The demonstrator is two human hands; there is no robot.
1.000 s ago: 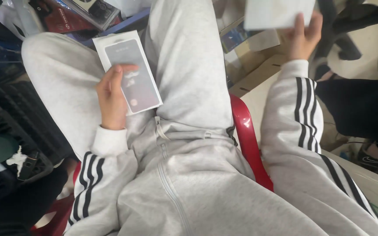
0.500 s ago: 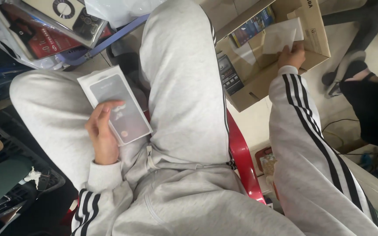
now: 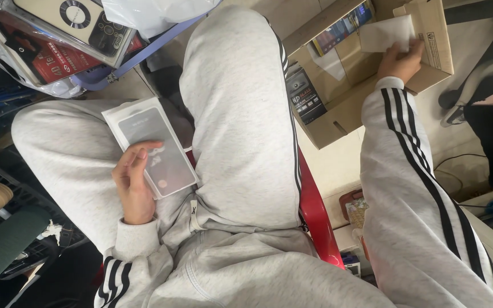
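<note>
Red plastic chair (image 3: 315, 219) under me; left hand (image 3: 134, 185) pins flat white phone box (image 3: 149, 147) on my thigh, long axis running away up-left. Right hand (image 3: 399, 60) pinches white paper sheet (image 3: 386, 34) over open brown cardboard carton (image 3: 429, 34), far right.

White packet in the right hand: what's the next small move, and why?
Probably lower the white packet into the open cardboard box and let go. The right hand holds it just above the box's opening, while the left hand holds a flat white phone box on the lap.

Light grey tracksuit, black triple stripes down both sleeves and, it seems, one trouser leg.
</note>
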